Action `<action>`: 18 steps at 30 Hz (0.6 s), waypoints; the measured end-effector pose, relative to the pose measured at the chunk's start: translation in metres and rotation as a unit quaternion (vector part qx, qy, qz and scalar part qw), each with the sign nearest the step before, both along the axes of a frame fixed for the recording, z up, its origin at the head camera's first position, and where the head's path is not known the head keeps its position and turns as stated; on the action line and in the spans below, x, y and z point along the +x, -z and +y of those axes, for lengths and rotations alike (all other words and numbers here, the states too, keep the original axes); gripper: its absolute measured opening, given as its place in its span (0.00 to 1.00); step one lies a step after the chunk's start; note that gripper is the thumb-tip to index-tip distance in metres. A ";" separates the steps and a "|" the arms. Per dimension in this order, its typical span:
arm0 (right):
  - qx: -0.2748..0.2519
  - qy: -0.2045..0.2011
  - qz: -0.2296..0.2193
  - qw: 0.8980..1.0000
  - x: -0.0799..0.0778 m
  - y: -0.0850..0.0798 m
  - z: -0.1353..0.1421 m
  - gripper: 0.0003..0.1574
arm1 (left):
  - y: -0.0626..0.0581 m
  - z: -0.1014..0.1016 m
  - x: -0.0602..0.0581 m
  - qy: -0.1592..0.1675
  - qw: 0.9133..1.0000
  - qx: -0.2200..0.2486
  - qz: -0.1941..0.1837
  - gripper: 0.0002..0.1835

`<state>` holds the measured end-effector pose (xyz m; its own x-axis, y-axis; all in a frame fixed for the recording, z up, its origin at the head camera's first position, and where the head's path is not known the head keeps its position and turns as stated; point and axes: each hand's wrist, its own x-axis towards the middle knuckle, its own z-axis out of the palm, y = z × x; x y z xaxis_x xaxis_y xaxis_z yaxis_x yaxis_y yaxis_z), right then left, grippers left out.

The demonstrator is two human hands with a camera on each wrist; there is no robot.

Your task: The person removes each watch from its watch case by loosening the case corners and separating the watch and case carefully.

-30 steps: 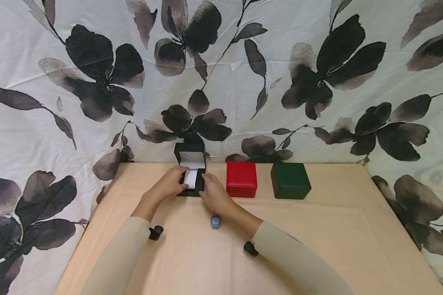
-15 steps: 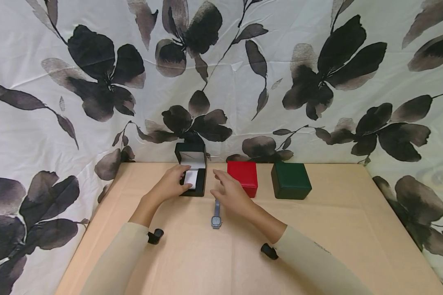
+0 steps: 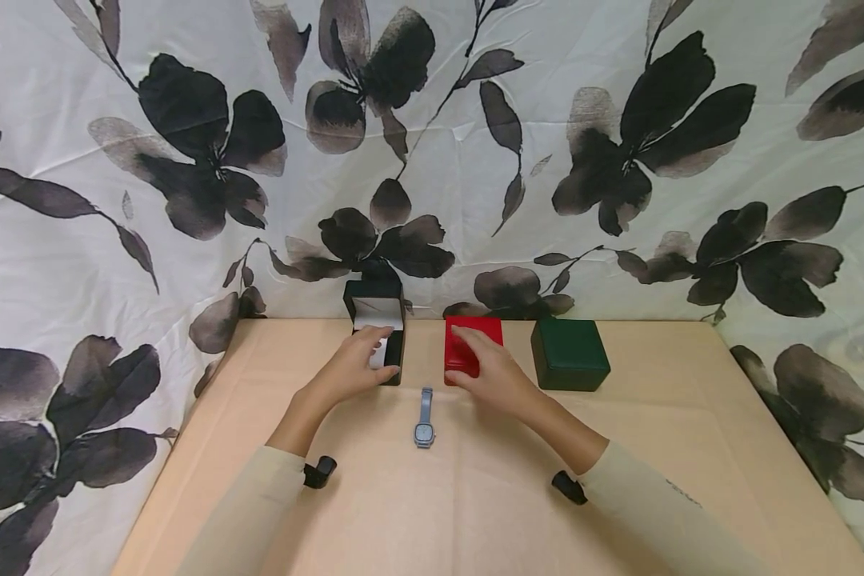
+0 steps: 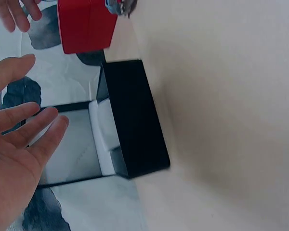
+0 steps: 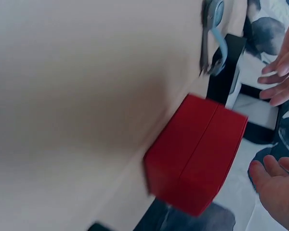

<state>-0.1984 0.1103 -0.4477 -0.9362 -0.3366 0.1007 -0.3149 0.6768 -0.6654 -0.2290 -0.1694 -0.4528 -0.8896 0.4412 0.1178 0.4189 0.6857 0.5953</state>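
Observation:
A black box (image 3: 394, 360) with a pale lining and a white cushion stands with its lid raised. My left hand (image 3: 350, 366) hovers over its left part with fingers spread; the left wrist view shows the palm (image 4: 12, 159) apart from the box. Over the closed red box (image 3: 458, 356), my right hand (image 3: 495, 370) has thumb and fingers apart. In the right wrist view that red box (image 5: 197, 149) is free of the fingers. A blue-grey wristwatch (image 3: 424, 416), strap laid out straight, lies on the table between the hands, nearer the front.
To the right of the red one is a closed dark green box (image 3: 570, 354). All three boxes stand in a row near the back edge of the cloth-covered table (image 3: 432, 512). Behind them hangs a white cloth (image 3: 461, 168) with dark flowers.
My right hand has let go of the black box's right side and moved right to the red box. My left hand has shifted slightly right over the black box. The watch now shows fully.

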 end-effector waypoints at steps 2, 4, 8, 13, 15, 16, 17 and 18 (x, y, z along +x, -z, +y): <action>0.005 0.000 -0.002 1.000 -0.004 0.000 0.008 0.54 | 0.000 0.005 0.002 -0.002 1.000 -0.001 -0.007 0.39; 0.011 -0.003 -0.007 1.000 -0.008 0.000 0.016 0.55 | -0.001 0.010 0.005 -0.007 1.000 -0.004 -0.021 0.40; 0.021 -0.013 -0.020 0.999 -0.017 0.000 0.029 0.59 | 0.000 0.021 0.009 -0.003 0.999 0.001 -0.036 0.43; 0.062 -0.020 -0.025 0.998 -0.027 0.004 0.041 0.63 | 0.006 0.033 0.011 0.015 0.999 0.015 -0.043 0.44; 0.073 -0.022 -0.030 0.997 -0.031 0.006 0.044 0.64 | 0.009 0.038 0.010 0.018 0.998 0.022 -0.052 0.45; 0.077 -0.023 -0.031 0.996 -0.033 0.007 0.046 0.64 | 0.011 0.040 0.010 0.019 0.998 0.025 -0.059 0.45; 0.080 -0.026 -0.032 0.996 -0.035 0.008 0.048 0.65 | 0.013 0.042 0.010 0.020 0.997 0.028 -0.067 0.46; 0.083 -0.028 -0.034 0.996 -0.037 0.009 0.050 0.65 | 0.015 0.044 0.009 0.020 0.997 0.031 -0.073 0.47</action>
<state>-0.2354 0.1598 -0.4564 -0.9184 -0.3949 -0.0243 -0.3128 0.7623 -0.5666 -0.2198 -0.1255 -0.4677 -0.8811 0.4726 0.0157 0.3507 0.6308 0.6922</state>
